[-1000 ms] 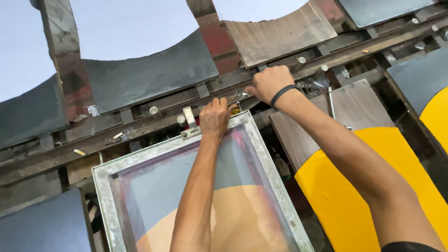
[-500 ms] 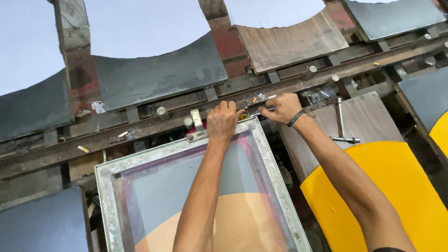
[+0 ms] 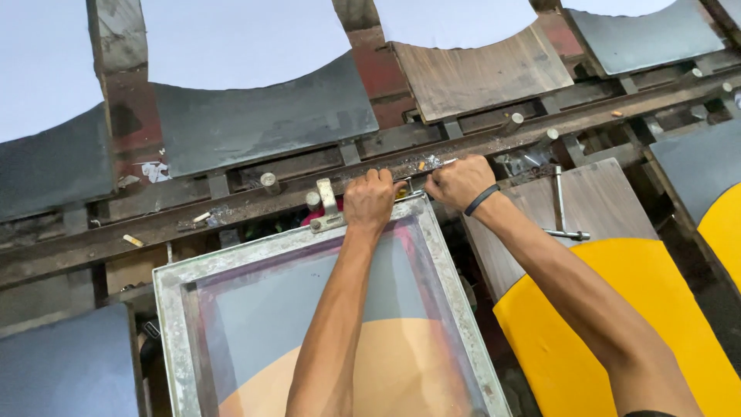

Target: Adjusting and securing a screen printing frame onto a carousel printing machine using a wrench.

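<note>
A metal-framed printing screen (image 3: pixel 239 259) with grey mesh lies in front of me, a tan patch showing through its lower part. My left hand (image 3: pixel 370 199) grips the far edge of the frame, near its right corner. My right hand (image 3: pixel 459 181), with a black band on the wrist, is closed just beyond that corner, against the long dirty metal rail (image 3: pixel 231 208). What the fingers pinch there is hidden. A small metal bracket (image 3: pixel 328 205) stands on the frame's far edge, left of my left hand.
Dark grey curved pallets (image 3: pixel 262 116) and a brown wooden one (image 3: pixel 478 73) fan out beyond the rail. A yellow sheet (image 3: pixel 610 324) lies on a wooden board at the right, with a metal T-shaped tool (image 3: pixel 562 216) above it. Another yellow piece (image 3: pixel 722 232) is at far right.
My right hand has come down and left from the rail to the frame's right corner, close beside my left hand. My left hand has stayed on the frame's far edge.
</note>
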